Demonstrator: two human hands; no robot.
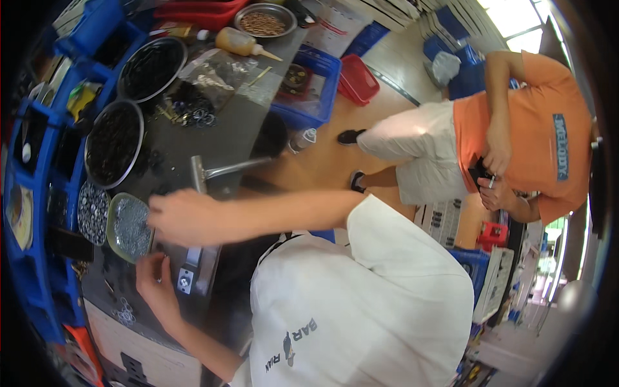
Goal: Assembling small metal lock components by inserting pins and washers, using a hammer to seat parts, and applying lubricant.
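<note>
My right hand (186, 217) reaches across the bench with bent fingers at the rim of a green tray (131, 227) full of small shiny metal pieces. Whatever its fingertips hold is hidden. Close by, my left hand (157, 284) hovers beside the tray's lower end, thumb and fingers curled toward each other; anything between them is too small to name. A metal plate with holes (186, 280) lies at the bench edge, right of my left hand. Beyond my right hand stands a metal tool with a long lever handle (225, 169).
Another tray (94, 213) of grey pieces and two bowls of dark parts (115, 143) line the blue shelf rack (40, 193). A yellowish nozzle bottle (237, 42) lies farther off. Past the bench sit a blue crate (327, 90) and a co-worker in orange (525, 129), standing, holding something dark.
</note>
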